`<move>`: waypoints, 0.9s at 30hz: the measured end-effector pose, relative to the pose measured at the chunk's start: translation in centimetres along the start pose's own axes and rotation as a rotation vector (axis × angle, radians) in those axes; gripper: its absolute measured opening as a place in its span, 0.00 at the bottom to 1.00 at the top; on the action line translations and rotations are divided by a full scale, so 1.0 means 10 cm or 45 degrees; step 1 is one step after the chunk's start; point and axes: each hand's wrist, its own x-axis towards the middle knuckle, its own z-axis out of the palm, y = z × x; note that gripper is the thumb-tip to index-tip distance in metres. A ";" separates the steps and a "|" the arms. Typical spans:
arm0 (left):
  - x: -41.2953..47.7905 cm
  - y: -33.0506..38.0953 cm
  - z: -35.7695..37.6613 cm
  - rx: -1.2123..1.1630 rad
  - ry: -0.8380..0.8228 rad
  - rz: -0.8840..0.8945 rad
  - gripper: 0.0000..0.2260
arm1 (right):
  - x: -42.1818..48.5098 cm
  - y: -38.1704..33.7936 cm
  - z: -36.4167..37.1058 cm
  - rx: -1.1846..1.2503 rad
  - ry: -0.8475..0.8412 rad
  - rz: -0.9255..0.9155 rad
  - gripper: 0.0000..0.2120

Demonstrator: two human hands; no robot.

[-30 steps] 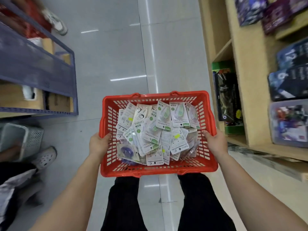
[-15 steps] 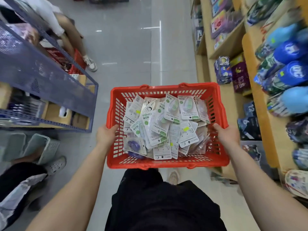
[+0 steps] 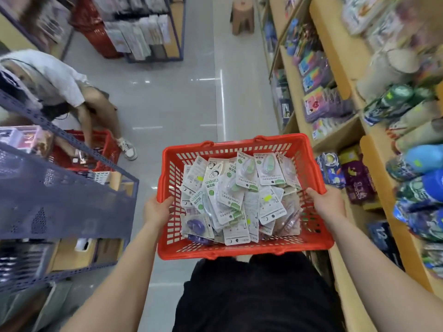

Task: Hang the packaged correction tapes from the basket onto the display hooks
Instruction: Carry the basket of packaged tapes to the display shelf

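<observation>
A red plastic basket (image 3: 242, 250) is held level in front of my waist. Several packaged correction tapes (image 3: 237, 197) lie heaped inside it, white cards with green, purple and clear blisters. My left hand (image 3: 157, 209) grips the basket's left rim, fingers curled over the edge. My right hand (image 3: 328, 203) grips the right rim the same way. No display hooks show clearly in this view.
Wooden shelves (image 3: 335, 130) with stationery and toys line the right side. A blue perforated metal rack (image 3: 60, 188) stands at left. A person (image 3: 62, 85) bends over another red basket (image 3: 96, 149) on the floor ahead left. A brown stool (image 3: 242, 16) stands far down the aisle.
My view has lifted from the floor to look down the aisle. The basket has risen with both hands gripping it as before. The bending person and far shelves have come into sight.
</observation>
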 end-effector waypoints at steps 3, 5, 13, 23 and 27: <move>0.46 0.58 0.00 -0.018 0.007 0.040 0.09 | 0.38 -0.55 0.12 0.007 0.004 -0.017 0.14; 0.71 0.93 0.04 -0.024 0.002 0.076 0.05 | 0.62 -0.92 0.19 0.029 0.013 -0.028 0.14; 1.93 2.18 0.38 0.010 0.023 0.069 0.11 | 1.91 -2.13 0.55 0.120 -0.049 -0.053 0.13; 3.16 4.08 0.90 -0.039 0.045 0.071 0.08 | 3.58 -3.87 0.71 0.115 -0.069 -0.049 0.14; 3.80 4.79 1.03 -0.058 0.027 0.068 0.08 | 4.17 -4.56 0.89 0.104 -0.050 -0.075 0.07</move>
